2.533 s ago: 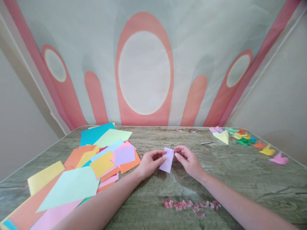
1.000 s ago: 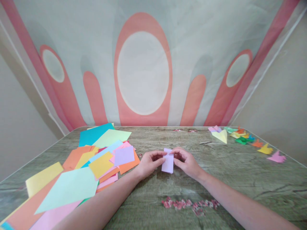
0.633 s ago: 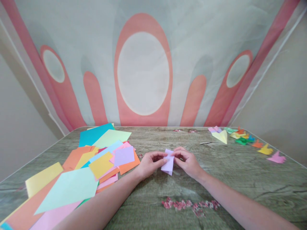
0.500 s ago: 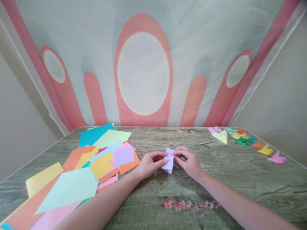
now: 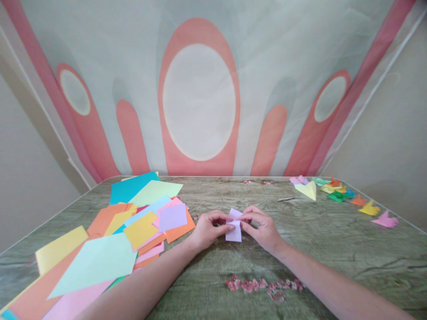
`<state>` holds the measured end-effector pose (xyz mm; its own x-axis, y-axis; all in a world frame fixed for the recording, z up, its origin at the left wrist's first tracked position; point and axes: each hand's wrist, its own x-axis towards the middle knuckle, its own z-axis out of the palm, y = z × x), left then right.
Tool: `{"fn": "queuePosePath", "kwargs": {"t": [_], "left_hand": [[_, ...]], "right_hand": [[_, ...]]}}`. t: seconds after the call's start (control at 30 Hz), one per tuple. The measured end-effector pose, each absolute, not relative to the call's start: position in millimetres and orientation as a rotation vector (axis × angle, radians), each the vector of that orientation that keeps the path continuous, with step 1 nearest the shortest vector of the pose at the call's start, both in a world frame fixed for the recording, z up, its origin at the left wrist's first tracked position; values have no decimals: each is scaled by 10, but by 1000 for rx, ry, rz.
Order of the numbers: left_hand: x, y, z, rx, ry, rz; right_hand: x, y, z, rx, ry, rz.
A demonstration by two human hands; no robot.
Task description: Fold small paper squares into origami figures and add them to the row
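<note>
A small lilac sheet of origami paper (image 5: pixel 234 234), creased across its middle, is held between my two hands over the table's centre. My left hand (image 5: pixel 210 229) pinches its left edge with thumb and fingers. On the opposite edge, my right hand (image 5: pixel 260 226) grips the paper between thumb and fingertips. The upper part of the sheet tilts away from the lower part along the crease. Fingertips hide portions of both side edges.
Loose coloured paper sheets (image 5: pixel 96 262) overlap across the table's left side. At the far right lie several small folded paper birds (image 5: pixel 369 208) and a yellow paper plane (image 5: pixel 308 190). Pink blossoms (image 5: pixel 263 284) mark the wood-patterned tabletop (image 5: pixel 200 289) nearer me.
The lilac paper has been turned and its lower part now hangs squarer, facing me. My right fingers have shifted slightly along its edge; the left hand has barely moved.
</note>
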<state>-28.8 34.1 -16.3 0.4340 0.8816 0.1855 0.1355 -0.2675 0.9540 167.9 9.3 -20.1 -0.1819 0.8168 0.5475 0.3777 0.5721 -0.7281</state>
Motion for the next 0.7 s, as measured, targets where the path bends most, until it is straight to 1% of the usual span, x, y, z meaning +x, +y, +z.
{"fn": "queuePosePath", "kwargs": {"t": [0.37, 0.7], "left_hand": [[-292, 350, -127, 1669, 829, 1000], [-278, 349, -92, 1494, 809, 995]], "right_hand": [[1657, 62, -183, -964, -1802, 518], [1654, 72, -166, -952, -1792, 539]]}}
